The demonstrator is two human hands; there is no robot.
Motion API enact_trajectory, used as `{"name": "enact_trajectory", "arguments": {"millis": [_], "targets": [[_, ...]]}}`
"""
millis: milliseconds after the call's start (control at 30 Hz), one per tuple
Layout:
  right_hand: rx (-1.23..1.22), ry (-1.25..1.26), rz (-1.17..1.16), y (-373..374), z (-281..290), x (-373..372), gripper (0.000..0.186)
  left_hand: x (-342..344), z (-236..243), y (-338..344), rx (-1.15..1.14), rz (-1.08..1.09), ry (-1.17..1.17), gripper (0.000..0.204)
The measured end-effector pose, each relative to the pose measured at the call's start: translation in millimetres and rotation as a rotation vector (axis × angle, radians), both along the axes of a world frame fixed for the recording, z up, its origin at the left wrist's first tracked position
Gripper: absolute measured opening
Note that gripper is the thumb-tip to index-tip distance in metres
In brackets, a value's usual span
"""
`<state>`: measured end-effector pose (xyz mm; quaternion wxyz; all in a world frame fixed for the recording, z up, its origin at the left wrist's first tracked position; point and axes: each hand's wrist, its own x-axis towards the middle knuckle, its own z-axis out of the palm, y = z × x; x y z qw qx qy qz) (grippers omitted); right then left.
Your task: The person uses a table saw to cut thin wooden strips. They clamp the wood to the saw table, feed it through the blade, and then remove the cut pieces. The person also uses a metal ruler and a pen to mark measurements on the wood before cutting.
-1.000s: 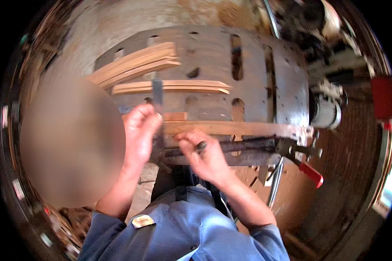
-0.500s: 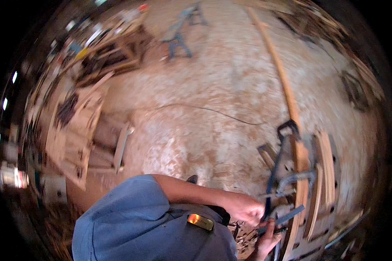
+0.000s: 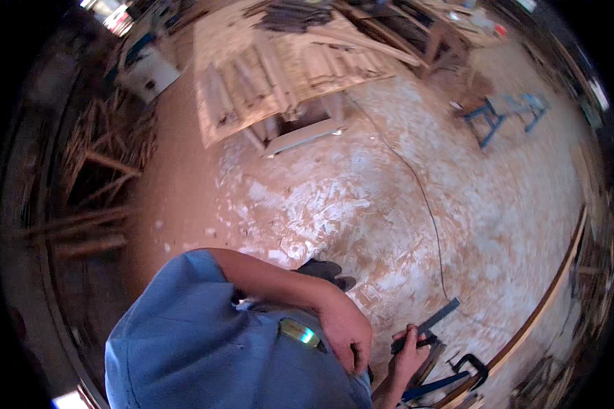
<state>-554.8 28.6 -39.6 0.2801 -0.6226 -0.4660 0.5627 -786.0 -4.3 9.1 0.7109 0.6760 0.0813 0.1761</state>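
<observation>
While a heap of wood scraps [image 3: 109, 150] sits at the left of the frame, lots of thin wood strips [image 3: 273, 71] lie on a surface [image 3: 215, 37] near the top. Low in the middle, the left hand [image 3: 348, 334] hangs by the blue shirt [image 3: 177, 334] with bent fingers; I cannot tell if it has anything in it. Further right, a thin cord [image 3: 423, 191] runs down the floor [image 3: 307, 204] and might trip anyone whose step catches on it. At the lower right, the right hand [image 3: 409, 354] grips a dark flat bar [image 3: 443, 315] that points up and right. If that grip gets loose, the bar could fall. Swung too low, it could bump the black clamp [image 3: 481, 371] nearby.
</observation>
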Motion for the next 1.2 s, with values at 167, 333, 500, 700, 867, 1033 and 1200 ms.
{"name": "enact_trajectory", "arguments": {"millis": [167, 333, 500, 700, 867, 1033, 1200], "targets": [[-0.067, -0.007, 0.302, 39.1, -9.2, -50.5, 0.02, -50.5, 5.3, -39.0, -0.069, 0.414, -0.001, 0.035], [0.018, 0.069, 0.36, 44.2, -29.7, -93.2, 0.018, -90.6, 5.0, -50.6, -0.047, 0.387, 0.062, 0.037], [-0.037, 0.048, 0.425, 39.2, -23.7, -156.3, 0.02, -218.8, -11.0, -61.0, -0.149, 0.932, 0.503, 0.039], [-0.074, 0.032, 0.333, 25.0, -18.9, -243.8, 0.02, -509.8, -85.6, -112.0, 0.439, 1.379, 1.875, 0.058], [-0.07, 0.067, 0.304, 12.9, -9.0, -295.7, 0.013, -602.0, -94.1, -120.9, 0.684, 0.947, 1.991, 0.062], [-0.086, 0.054, 0.271, 7.2, -0.1, -320.6, 0.014, -630.0, -117.0, -105.4, 0.611, 0.67, 1.879, 0.043], [-0.117, 0.11, 0.29, 12.4, 7.2, -337.4, 0.016, -635.8, -77.3, -92.6, 0.773, 0.818, 1.677, 0.024]]}}
